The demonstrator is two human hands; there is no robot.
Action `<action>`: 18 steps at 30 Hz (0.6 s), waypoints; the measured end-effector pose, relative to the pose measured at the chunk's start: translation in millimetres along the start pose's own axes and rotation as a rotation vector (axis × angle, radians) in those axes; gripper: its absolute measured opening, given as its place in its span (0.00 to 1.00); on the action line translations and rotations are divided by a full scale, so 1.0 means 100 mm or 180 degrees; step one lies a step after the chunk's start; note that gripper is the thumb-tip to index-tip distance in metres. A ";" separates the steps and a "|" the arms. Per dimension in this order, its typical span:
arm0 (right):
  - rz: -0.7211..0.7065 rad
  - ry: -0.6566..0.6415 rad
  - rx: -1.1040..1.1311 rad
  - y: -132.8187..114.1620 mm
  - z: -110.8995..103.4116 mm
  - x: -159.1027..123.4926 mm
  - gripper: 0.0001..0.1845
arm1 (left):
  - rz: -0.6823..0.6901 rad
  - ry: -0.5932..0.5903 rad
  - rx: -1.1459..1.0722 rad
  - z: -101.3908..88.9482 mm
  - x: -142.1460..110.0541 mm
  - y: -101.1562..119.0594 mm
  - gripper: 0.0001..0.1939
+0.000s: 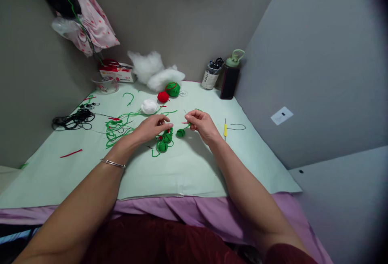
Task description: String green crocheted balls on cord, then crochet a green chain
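My right hand [202,125] is closed in a pinch on a thin needle [185,111], its tip rising above the fingertips. A small green crocheted ball [180,133] sits just below those fingers, with green and red yarn beside it. To the left, my left hand [154,128] has its fingers apart. Its fingertips are over a cluster of green crocheted balls [163,146] with bits of red; whether they touch it is hard to tell. A loose green yarn tail [155,155] curls by the cluster.
Behind the hands are balls of white yarn [149,106], red yarn [163,96] and green yarn [173,89], plus white stuffing [148,68]. Black yarn [75,119] lies left. A yellow-handled tool [225,129] lies right. A pen cup [209,77] and bottle [230,79] stand behind.
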State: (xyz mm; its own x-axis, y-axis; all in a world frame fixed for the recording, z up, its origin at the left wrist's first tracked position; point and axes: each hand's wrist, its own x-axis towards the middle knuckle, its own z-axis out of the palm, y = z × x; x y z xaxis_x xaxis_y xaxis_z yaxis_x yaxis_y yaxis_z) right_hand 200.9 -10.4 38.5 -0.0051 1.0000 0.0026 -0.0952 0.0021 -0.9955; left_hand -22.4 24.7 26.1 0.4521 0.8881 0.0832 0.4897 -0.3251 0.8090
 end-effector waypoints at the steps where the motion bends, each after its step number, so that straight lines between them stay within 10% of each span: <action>1: 0.0012 -0.0003 0.0001 0.01 0.00 0.00 0.24 | -0.0076 -0.0088 0.0064 0.03 -0.01 0.01 0.16; 7: 0.0059 -0.0076 -0.0004 0.04 0.01 -0.01 0.24 | -0.0085 -0.0057 -0.0158 0.16 -0.03 0.02 0.11; 18: 0.0002 -0.0076 0.0104 0.05 0.02 0.00 0.23 | -0.0441 -0.0024 -0.3063 0.12 -0.04 0.25 0.15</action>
State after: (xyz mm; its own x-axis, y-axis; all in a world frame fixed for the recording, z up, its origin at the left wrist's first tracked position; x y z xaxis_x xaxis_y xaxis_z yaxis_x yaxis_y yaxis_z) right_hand 198.3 -10.3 33.3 -0.0289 0.9996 0.0047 -0.1277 0.0010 -0.9918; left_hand -2.9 8.9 39.0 0.4428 0.8952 -0.0497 -0.2783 0.1899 0.9415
